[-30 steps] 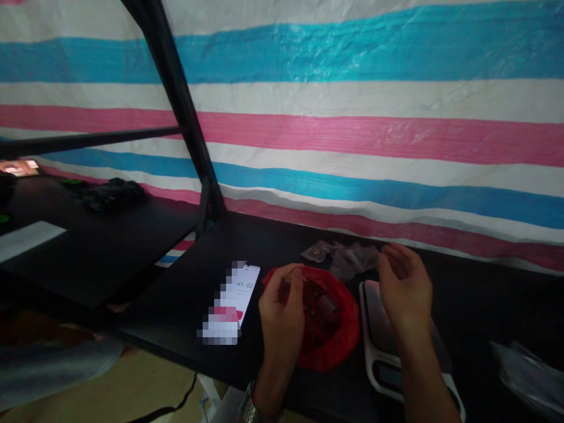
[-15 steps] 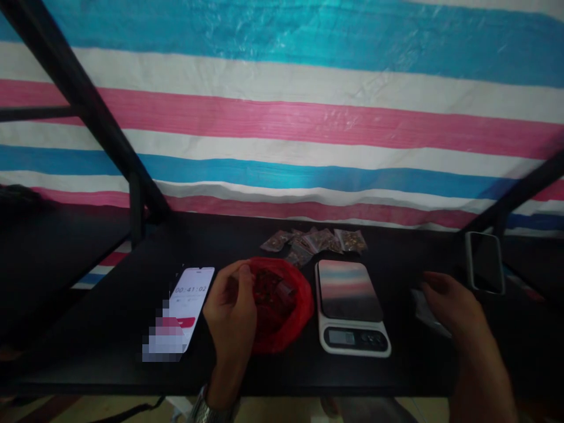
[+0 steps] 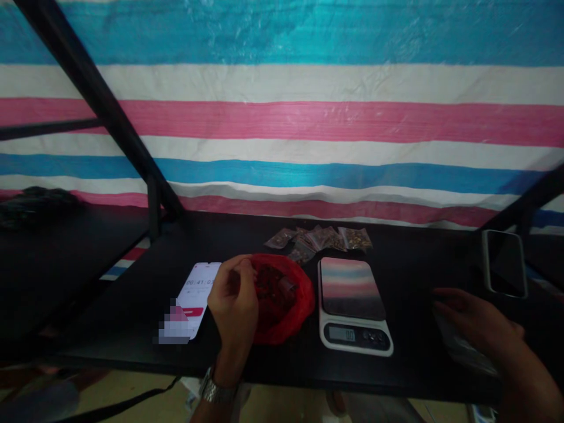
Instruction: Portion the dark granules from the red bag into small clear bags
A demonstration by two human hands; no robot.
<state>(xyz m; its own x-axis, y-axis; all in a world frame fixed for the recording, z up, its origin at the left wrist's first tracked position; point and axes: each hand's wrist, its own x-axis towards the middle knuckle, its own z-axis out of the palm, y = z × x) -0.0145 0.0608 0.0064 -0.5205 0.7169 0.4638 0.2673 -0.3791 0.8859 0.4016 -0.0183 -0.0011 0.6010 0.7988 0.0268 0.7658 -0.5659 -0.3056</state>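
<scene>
My left hand (image 3: 233, 291) is closed at the left rim of a red plastic bag (image 3: 304, 305), thumb and fingers pinched on its edge. Inside the bag lie small dark pieces and a small clear packet (image 3: 287, 288), hard to make out in the red shade. My right hand (image 3: 471, 317) is at the far right, over clear plastic bags (image 3: 467, 349); it is blurred, and whether its fingers grip one cannot be told. Between the hands sits a white digital scale (image 3: 352, 291) with a bare metal plate, its display reading about 0.0.
Several small filled clear packets (image 3: 324, 238) lie behind the red bag and scale. A phone showing a running timer (image 3: 198, 294) is left of my left hand. Another phone (image 3: 504, 263) with a dark screen stands at right. Black frame bars (image 3: 106, 117) slope on both sides.
The view has turned slightly, shifting most things. My right hand has come lower and further right, staying over the clear bags. My left hand keeps its place at the red bag's rim.
</scene>
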